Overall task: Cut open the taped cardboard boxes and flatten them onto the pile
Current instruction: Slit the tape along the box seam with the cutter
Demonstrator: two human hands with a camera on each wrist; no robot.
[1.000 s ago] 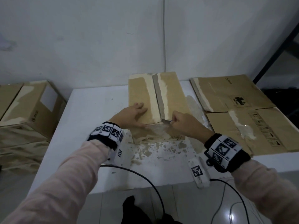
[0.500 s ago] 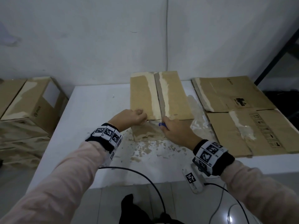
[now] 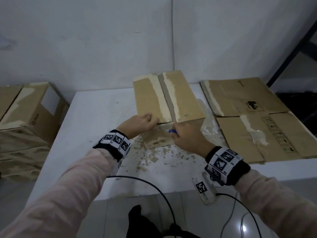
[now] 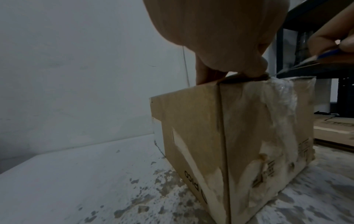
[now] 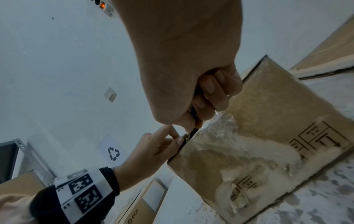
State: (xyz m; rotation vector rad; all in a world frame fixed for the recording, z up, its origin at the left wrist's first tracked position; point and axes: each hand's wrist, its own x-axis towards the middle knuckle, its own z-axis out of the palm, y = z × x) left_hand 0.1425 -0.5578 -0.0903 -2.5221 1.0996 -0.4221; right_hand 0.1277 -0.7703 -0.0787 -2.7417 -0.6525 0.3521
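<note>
Fingers of the right hand (image 3: 187, 136) are curled round a blue-handled knife (image 3: 172, 131), its blade at the taped seam on the near top edge of the cardboard box (image 3: 164, 100). Left hand (image 3: 139, 125) pinches the same top edge just left of the blade. Box stands upright at the middle of the white table (image 3: 96, 121). Pile of flattened cardboard (image 3: 248, 117) lies to the right; closed boxes (image 3: 29, 117) stand stacked off the table's left
</note>
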